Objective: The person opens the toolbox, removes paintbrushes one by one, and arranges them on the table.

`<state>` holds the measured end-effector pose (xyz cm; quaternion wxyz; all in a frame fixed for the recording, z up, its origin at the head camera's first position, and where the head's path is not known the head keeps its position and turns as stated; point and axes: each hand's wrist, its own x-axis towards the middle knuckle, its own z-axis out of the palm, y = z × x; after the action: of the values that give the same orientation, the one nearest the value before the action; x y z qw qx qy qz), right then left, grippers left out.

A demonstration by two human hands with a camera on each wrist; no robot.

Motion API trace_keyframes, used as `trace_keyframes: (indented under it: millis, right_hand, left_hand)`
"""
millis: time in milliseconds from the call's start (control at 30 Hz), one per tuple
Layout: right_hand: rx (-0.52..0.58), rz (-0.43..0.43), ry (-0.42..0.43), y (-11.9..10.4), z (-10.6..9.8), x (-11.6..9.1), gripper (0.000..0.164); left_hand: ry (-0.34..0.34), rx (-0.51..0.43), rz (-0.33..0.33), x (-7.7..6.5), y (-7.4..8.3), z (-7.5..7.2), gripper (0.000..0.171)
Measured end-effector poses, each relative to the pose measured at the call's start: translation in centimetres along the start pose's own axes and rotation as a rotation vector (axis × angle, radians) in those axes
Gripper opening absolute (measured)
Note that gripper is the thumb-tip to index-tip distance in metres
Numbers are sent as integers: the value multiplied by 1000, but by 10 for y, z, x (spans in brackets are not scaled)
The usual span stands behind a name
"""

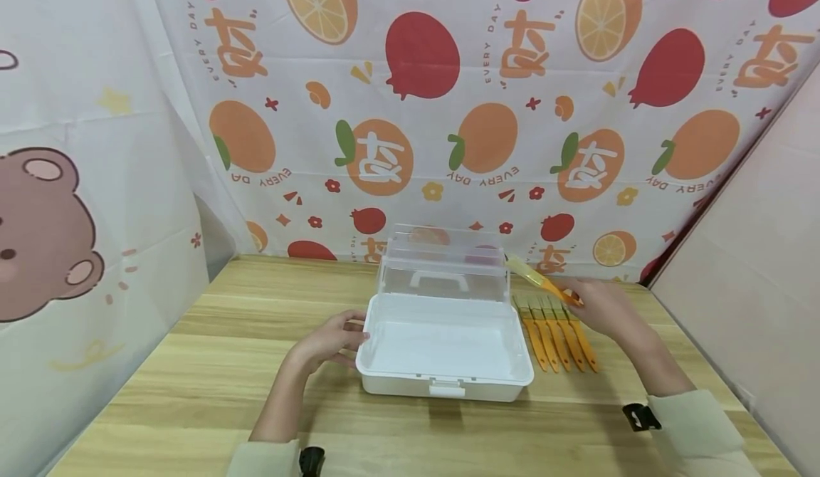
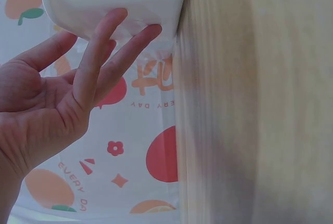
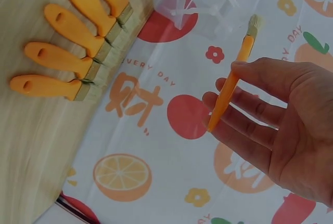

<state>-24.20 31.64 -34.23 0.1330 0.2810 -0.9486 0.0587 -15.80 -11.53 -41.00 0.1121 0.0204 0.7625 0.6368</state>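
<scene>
A white plastic storage box [image 1: 442,342] stands on the table with its clear lid [image 1: 442,263] raised at the back; its inside is bare. My left hand [image 1: 333,338] touches the box's left side, and in the left wrist view straight fingertips [image 2: 117,16] meet the wall. Above the table, right of the lid, my right hand [image 1: 602,306] pinches a paintbrush [image 3: 237,78] by its orange handle between thumb and fingers, bristles pointing up and left. Below it, several more orange-handled paintbrushes [image 1: 557,338] lie in a row, just right of the box.
A wooden table [image 1: 211,370] carries everything. Behind it hangs a fruit-printed cloth [image 1: 423,107], with a bear-printed cloth [image 1: 83,178] at the left and a pale wall [image 1: 737,249] at the right. The box's front latch [image 1: 446,389] faces me.
</scene>
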Motion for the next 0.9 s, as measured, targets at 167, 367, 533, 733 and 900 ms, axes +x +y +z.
trace_keyframes:
  millis: [167,367,533,733,900]
  right_hand:
    - [26,42,-7,2,3,-10,28]
    - [7,72,-6,6,10,-21,25]
    - [19,112,-28,11,15,-27,25]
    - [60,195,-93,17,21,-32,26]
    - [67,260,-131,22,23,-36,27]
  left_hand:
    - [-8,-2,7,-1,-2,0,43]
    - [-14,-1,17,-2,-4,0,43]
    - [-16,-3,14,-1,-5,0,43]
    - [-22,2,16,-1,-5,0,44]
    - [-40,7,22,0,-4,-3,44]
